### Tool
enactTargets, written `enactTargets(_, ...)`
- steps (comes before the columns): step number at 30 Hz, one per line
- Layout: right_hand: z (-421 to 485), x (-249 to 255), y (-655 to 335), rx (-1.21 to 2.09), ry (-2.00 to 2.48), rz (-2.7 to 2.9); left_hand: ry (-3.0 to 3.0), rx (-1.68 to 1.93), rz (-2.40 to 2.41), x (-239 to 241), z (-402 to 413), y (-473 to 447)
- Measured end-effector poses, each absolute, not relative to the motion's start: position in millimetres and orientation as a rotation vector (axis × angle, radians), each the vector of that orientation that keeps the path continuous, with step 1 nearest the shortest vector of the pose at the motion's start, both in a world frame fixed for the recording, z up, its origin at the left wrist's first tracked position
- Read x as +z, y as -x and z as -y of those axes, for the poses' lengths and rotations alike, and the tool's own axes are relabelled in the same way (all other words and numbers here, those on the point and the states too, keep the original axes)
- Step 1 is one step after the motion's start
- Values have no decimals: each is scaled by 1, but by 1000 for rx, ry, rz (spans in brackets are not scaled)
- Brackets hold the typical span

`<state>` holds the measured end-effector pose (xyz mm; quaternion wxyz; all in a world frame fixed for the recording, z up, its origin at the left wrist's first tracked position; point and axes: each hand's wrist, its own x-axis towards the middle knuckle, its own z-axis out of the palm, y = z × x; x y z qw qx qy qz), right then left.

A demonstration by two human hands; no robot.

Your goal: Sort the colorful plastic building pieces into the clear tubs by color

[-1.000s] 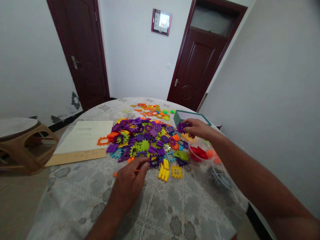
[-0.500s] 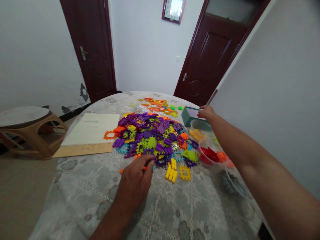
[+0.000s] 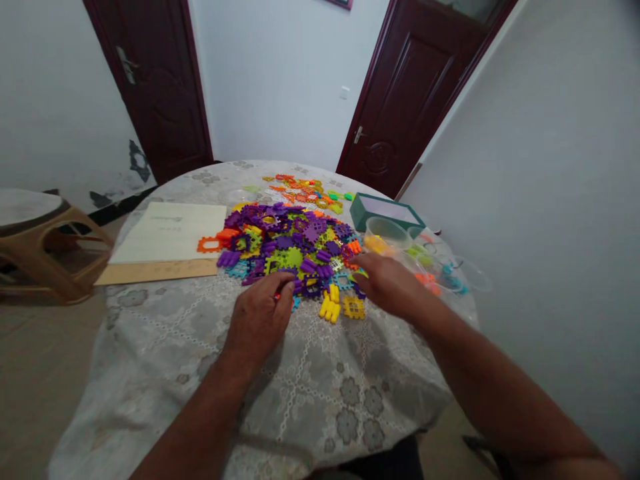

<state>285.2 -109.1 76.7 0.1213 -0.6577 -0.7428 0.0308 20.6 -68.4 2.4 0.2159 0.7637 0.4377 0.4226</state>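
Note:
A large heap of notched plastic building pieces (image 3: 287,243), mostly purple and lime green, covers the middle of the table. My left hand (image 3: 263,310) rests at its front edge with the fingers curled and the fingertips by a purple piece; what they hold, if anything, is hidden. At the right edge of the heap, my right hand (image 3: 387,277) reaches down with closed fingers on a lime-green building piece (image 3: 359,274), which they partly cover. Yellow tube-shaped pieces (image 3: 329,304) and a yellow window-like square (image 3: 354,308) lie between my hands.
Clear plastic tubs (image 3: 387,232) with coloured pieces stand at the right, beside a green box (image 3: 385,212). Smaller orange and green pieces (image 3: 305,191) lie at the back. An open paper sheet (image 3: 170,230) is at the left. A stool (image 3: 50,247) stands beyond the table.
My right hand has come back from the green box to the right edge of the heap. My left hand stays at the front of the heap. The camera view has tilted downward.

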Motion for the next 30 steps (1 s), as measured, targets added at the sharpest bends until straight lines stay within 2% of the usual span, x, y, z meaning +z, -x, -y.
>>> enactTargets(5,157,7,-275,-73,2347,2023,-2180,1174,-1200,1,68,-20)
enactTargets(9,154,-20,-281,-64,2460,1870,-2226,1160,-1201,-1,67,-20)
enactTargets(19,168,-15,-268,89,2263,1998,-2221,1164,-1189,0,65,-24)
enactTargets(24,145,-8,-286,9,2247,1929,-2231,1164,-1186,-1,65,-25)
enactTargets(30,125,-23,-289,20,2316,1867,-2211,1136,-1150,0,67,-27)
